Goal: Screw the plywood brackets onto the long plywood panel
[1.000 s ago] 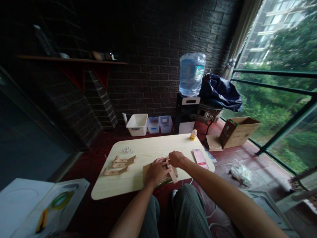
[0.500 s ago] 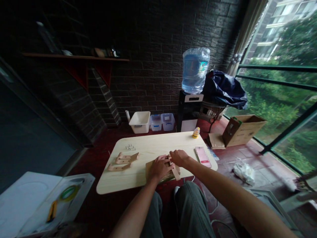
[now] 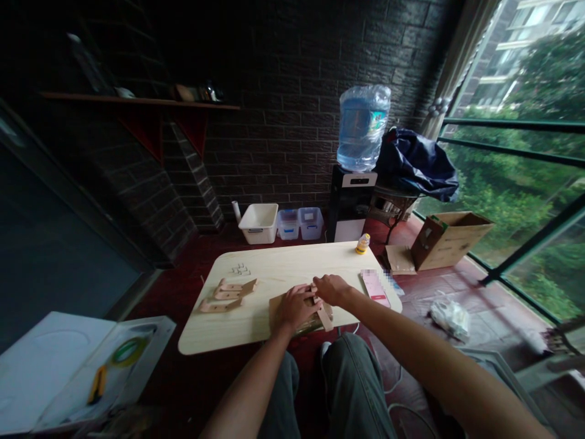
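Observation:
My left hand [image 3: 295, 306] lies over a light wooden piece [image 3: 325, 318] near the table's front edge, its fingers curled on it and pressing it down. Beneath that piece is a brown board or flat box [image 3: 275, 312], partly covered by the hand. My right hand [image 3: 333, 289] is closed in a fist at the far end of the wooden piece, touching the left fingertips; whatever it grips is hidden. To the left lie angled wooden parts with holes [image 3: 235, 289], and behind them several small metal hooks or bent pins [image 3: 241, 269].
On the pale table [image 3: 201, 338] stand a small yellow-based bottle [image 3: 362, 244] and a pink-screened phone [image 3: 375, 289]. An open white case [image 3: 132, 360] with orange-handled pliers [image 3: 97, 384] is at lower left. Behind are plastic bins [image 3: 259, 224] and a water dispenser [image 3: 351, 207].
The camera view has shifted very slightly. Both hands stay in nearly the same place on the wooden piece, with no clear change in grip.

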Demonstrator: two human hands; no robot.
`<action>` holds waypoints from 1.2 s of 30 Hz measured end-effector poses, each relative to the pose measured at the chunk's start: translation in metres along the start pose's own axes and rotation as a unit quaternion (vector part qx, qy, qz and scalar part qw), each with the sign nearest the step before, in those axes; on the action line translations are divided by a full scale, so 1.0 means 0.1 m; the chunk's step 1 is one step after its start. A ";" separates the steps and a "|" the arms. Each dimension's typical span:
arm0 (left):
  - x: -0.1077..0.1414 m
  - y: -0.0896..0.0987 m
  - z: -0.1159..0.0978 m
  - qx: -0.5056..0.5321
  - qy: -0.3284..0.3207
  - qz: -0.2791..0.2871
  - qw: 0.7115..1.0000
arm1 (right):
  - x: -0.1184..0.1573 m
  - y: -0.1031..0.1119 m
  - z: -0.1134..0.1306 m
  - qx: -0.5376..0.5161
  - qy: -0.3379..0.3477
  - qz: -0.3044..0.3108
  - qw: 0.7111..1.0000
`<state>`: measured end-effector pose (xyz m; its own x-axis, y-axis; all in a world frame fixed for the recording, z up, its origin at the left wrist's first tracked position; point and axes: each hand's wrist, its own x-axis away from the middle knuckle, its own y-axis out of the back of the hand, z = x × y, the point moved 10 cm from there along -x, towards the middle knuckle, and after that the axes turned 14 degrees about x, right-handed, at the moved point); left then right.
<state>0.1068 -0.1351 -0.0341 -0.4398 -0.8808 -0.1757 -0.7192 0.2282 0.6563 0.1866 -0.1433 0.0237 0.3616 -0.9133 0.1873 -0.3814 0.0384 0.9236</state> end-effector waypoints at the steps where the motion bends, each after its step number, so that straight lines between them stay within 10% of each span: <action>1: 0.00 0.00 0.00 0.000 -0.005 0.002 1.000 | 0.00 -0.01 -0.01 -0.006 -0.010 0.004 1.000; 36: 0.01 0.01 -0.02 0.009 0.000 0.018 1.000 | -0.03 -0.05 0.06 -0.012 -0.020 0.002 1.000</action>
<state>0.1063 -0.1366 -0.0320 -0.4650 -0.8721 -0.1522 -0.7125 0.2666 0.6491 0.1824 -0.1427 0.0165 0.3257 -0.9285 0.1782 -0.3628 0.0513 0.9304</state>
